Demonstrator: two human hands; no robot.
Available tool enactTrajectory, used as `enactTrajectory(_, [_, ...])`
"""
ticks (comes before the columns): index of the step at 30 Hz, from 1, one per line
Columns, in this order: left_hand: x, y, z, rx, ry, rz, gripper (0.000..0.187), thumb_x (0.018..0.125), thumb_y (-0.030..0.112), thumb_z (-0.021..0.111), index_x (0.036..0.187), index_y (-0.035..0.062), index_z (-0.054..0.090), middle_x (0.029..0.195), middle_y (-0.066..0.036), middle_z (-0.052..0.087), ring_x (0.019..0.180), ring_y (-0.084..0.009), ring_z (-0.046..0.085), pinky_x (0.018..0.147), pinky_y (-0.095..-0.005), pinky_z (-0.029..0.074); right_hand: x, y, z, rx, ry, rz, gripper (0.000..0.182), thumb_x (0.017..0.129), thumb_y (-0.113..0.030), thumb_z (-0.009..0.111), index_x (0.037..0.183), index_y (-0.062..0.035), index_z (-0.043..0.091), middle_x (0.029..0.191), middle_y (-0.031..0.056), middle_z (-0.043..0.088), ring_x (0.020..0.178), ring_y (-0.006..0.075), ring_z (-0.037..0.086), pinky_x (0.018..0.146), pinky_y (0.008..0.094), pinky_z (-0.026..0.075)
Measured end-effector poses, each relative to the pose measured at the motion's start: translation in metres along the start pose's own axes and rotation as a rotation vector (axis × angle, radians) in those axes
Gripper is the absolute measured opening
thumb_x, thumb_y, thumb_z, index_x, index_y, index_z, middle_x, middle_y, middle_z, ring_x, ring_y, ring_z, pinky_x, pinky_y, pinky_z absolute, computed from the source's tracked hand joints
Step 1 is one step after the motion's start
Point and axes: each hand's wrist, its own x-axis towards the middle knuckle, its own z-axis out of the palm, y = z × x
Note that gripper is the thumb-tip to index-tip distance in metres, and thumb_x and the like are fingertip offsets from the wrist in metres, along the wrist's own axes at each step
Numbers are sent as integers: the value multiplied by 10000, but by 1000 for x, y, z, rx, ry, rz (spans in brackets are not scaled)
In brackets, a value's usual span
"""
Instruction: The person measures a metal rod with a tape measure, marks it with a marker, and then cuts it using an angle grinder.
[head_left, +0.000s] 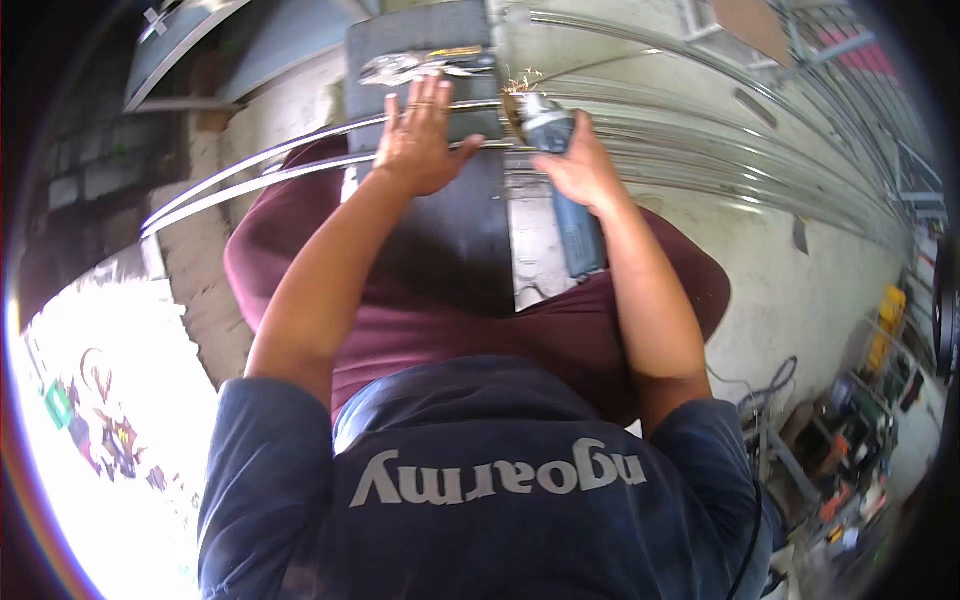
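Note:
My left hand (425, 145) lies spread over two shiny metal bars (300, 153), pressing them against a dark bench (440, 235). My right hand (582, 168) is wrapped round the head end of a blue angle grinder (575, 225), whose body points down towards my lap. The grinder's disc (514, 116) stands at the bars just right of the bench edge, and orange sparks show above it. Beyond my left fingertips, a clear plastic packet (392, 69) and a yellow pencil-like item (455, 51) lie on the bench.
Several long metal bars (700, 160) run across the floor to the right. A brown board (752, 28) is at the top right. Tools and clutter (840, 450) with a yellow object (886, 325) lie at the lower right. A blue-grey panel (285, 50) stands at the upper left.

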Motion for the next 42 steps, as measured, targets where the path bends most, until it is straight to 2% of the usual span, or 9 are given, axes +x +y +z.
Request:
enactTrajectory(9, [50,-24,28,42,208,-23,936,1154,685,345,1807,44,146,1908,-144,71,1767,-320,5,1360,-698,-47,9,-7,0,-143,-89,131,1140,867,-297,840,1652,145,141,1156,413,741,1109,542,757,1009,519,623])
enactTrajectory(12, [42,-40,24,11,352,20,925,1155,696,328,1813,71,149,1906,-143,84,1765,-324,29,1361,-696,-48,3,14,-5,-188,-16,108,1094,859,-273,836,1654,150,214,1175,404,749,1139,527,760,1022,501,615])
enactTrajectory(18, [0,-144,-13,251,90,-300,900,1152,691,362,1829,157,105,1915,-89,48,1765,-275,-13,1375,-685,-48,-9,23,-35,-90,155,187,1018,880,-256,823,1624,134,246,1192,415,745,1163,538,753,1038,490,604])
enactTrajectory(22, [-22,-197,-54,123,-500,-488,688,1176,594,403,1641,98,511,1724,-164,513,1660,-363,386,1391,-683,43,-7,45,-39,117,250,190,1020,830,-231,848,1604,125,289,1201,373,749,1113,488,772,987,473,608])
enactTrajectory(25, [-27,-213,-73,212,-573,-216,448,1178,414,496,1451,90,643,1498,-166,708,1457,-362,631,1347,-578,332,-3,44,-39,265,296,198,991,806,-203,869,1572,121,329,1216,317,737,1050,404,775,953,446,610])
enactTrajectory(28, [-25,-175,-158,110,-322,-345,321,1148,237,539,1410,101,666,1383,-169,763,1326,-339,721,1134,-481,566,-5,33,-45,359,290,224,981,803,-197,866,1568,115,338,1196,296,735,1042,378,766,942,445,611])
enactTrajectory(29, [-25,-205,-174,-65,-61,-321,327,1119,170,546,1418,127,671,1336,-156,781,1172,-341,780,945,-476,631,-3,35,-46,382,296,208,971,794,-187,876,1555,121,357,1203,283,729,1042,345,760,910,438,611])
enactTrajectory(36, [-106,-253,-405,-412,694,-414,329,1164,240,482,1373,47,647,1317,-210,763,1140,-374,784,942,-477,657,4,42,-57,544,403,135,911,779,-185,924,1487,112,434,1185,226,710,981,278,726,846,417,604])
enactTrajectory(42, [-165,-265,-482,-769,901,-479,401,1203,301,427,1334,-22,626,1301,-255,747,1113,-402,788,939,-477,680,-9,71,-110,729,404,129,783,772,-137,941,1403,54,518,1049,160,703,779,207,685,629,374,572])
